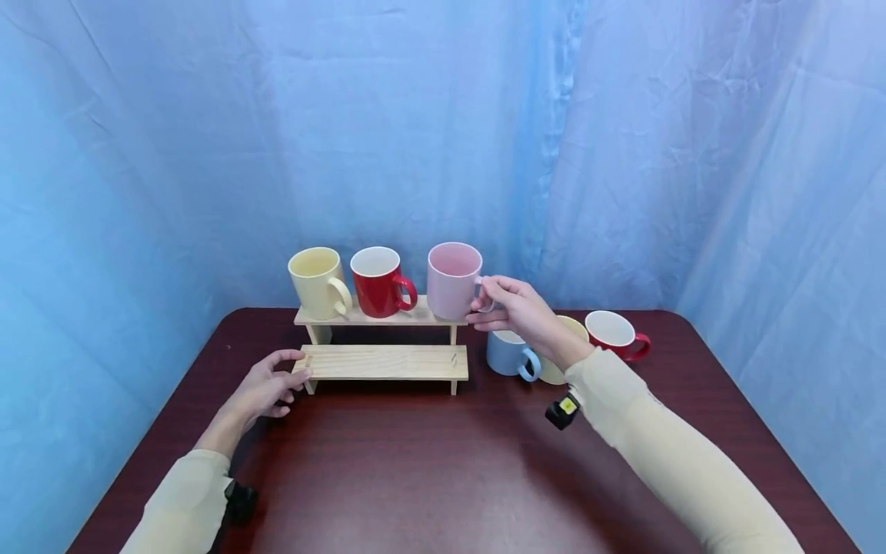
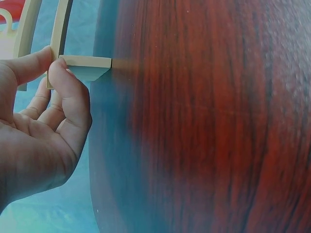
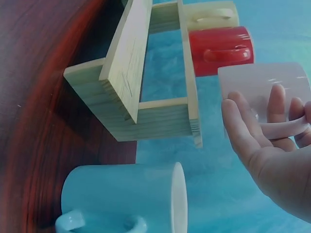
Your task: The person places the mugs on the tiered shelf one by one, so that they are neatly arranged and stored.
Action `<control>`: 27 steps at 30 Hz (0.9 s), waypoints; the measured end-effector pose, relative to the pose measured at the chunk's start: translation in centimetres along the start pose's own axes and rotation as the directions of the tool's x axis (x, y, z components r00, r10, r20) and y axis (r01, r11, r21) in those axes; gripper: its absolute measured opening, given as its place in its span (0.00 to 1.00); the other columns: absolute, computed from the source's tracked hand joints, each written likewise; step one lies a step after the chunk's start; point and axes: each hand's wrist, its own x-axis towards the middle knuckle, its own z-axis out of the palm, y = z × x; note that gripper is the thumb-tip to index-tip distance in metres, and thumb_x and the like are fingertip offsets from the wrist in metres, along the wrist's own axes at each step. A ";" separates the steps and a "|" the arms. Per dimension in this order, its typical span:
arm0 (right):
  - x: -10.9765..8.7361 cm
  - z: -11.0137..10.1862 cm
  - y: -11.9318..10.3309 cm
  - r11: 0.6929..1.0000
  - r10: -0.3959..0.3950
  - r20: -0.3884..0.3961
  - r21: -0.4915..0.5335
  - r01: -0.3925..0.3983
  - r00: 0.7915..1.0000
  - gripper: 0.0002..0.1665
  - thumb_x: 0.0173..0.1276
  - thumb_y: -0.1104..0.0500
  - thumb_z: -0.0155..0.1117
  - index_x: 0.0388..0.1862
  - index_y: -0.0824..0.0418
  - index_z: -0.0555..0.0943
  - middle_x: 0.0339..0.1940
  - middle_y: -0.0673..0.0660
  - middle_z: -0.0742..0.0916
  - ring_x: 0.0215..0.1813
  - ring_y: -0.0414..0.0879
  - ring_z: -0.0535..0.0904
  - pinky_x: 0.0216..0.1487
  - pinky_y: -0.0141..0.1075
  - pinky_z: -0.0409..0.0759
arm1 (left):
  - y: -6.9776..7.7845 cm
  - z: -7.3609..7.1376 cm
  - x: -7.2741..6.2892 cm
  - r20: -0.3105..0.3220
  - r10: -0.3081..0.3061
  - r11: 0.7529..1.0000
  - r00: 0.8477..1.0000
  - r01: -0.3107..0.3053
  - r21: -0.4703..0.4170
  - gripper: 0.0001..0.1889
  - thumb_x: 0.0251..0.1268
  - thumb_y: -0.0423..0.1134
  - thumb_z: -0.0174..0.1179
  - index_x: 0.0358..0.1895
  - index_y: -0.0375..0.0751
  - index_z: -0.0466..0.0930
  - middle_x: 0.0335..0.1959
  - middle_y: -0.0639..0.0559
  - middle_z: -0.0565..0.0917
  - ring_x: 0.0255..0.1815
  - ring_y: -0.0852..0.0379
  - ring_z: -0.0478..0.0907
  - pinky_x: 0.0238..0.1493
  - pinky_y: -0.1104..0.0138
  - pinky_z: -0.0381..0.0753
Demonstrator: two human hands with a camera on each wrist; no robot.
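Note:
A pink mug is upright at the right end of the upper tier of a two-tier wooden rack. My right hand grips its handle. In the right wrist view, a blue strip shows between the mug's base and the upper board. My left hand pinches the left end of the lower board between thumb and forefinger. A yellow mug and a red mug stand on the upper tier, left of the pink one, handles to the right.
Right of the rack, a blue mug, a second yellow mug and a second red mug stand on the dark wood table. My right forearm partly hides that yellow mug. Blue curtains hang behind and at both sides.

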 end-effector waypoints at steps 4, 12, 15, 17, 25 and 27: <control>1.5 0.7 0.3 1.000 0.020 -0.013 -0.005 -0.020 1.000 0.24 0.81 0.45 0.53 0.48 0.68 0.75 0.41 0.60 0.82 0.56 0.66 0.83 0.57 0.53 0.80 | -0.2 0.0 -0.1 -0.006 -0.010 1.000 1.000 0.010 0.001 0.30 0.73 0.47 0.63 0.72 0.45 0.62 0.40 0.43 0.82 0.27 0.54 0.72 0.25 0.63 0.80; 2.6 0.9 0.8 0.999 0.045 0.017 -0.016 -0.045 0.999 0.21 0.82 0.48 0.52 0.45 0.67 0.74 0.40 0.60 0.83 0.49 0.58 0.87 0.55 0.52 0.82 | -0.3 0.0 0.1 -0.009 -0.008 1.000 1.000 0.008 -0.004 0.30 0.72 0.46 0.64 0.71 0.45 0.63 0.40 0.43 0.82 0.26 0.54 0.72 0.25 0.63 0.80; 2.9 1.0 0.8 0.999 0.041 0.036 -0.026 -0.040 0.999 0.20 0.83 0.49 0.52 0.47 0.67 0.75 0.39 0.59 0.83 0.51 0.62 0.86 0.55 0.53 0.82 | -0.2 0.0 0.2 -0.010 -0.007 1.000 1.000 0.007 -0.002 0.30 0.72 0.47 0.64 0.71 0.45 0.62 0.40 0.43 0.82 0.26 0.54 0.72 0.25 0.62 0.80; 3.0 1.0 0.8 0.999 0.046 0.041 -0.023 -0.045 0.998 0.19 0.83 0.49 0.51 0.48 0.66 0.75 0.39 0.59 0.83 0.54 0.66 0.84 0.54 0.53 0.83 | 0.0 0.0 0.2 -0.011 -0.008 1.000 1.000 0.008 -0.005 0.30 0.73 0.47 0.63 0.71 0.45 0.62 0.41 0.42 0.81 0.26 0.54 0.72 0.25 0.62 0.80; 3.2 0.9 1.4 0.996 0.083 0.024 -0.013 -0.083 0.996 0.21 0.81 0.44 0.53 0.46 0.62 0.73 0.39 0.57 0.78 0.50 0.61 0.84 0.42 0.59 0.85 | -0.1 -0.1 0.4 -0.002 -0.004 1.000 1.000 0.004 -0.009 0.31 0.72 0.47 0.64 0.71 0.45 0.62 0.40 0.43 0.81 0.26 0.55 0.72 0.25 0.63 0.80; 3.3 0.9 1.6 0.996 0.091 0.018 -0.015 -0.091 0.996 0.23 0.80 0.42 0.54 0.47 0.63 0.72 0.39 0.58 0.77 0.45 0.57 0.84 0.41 0.60 0.84 | -0.1 -0.1 0.4 -0.002 -0.003 1.000 1.000 0.003 -0.009 0.31 0.72 0.47 0.64 0.71 0.45 0.62 0.40 0.43 0.81 0.26 0.55 0.72 0.25 0.63 0.80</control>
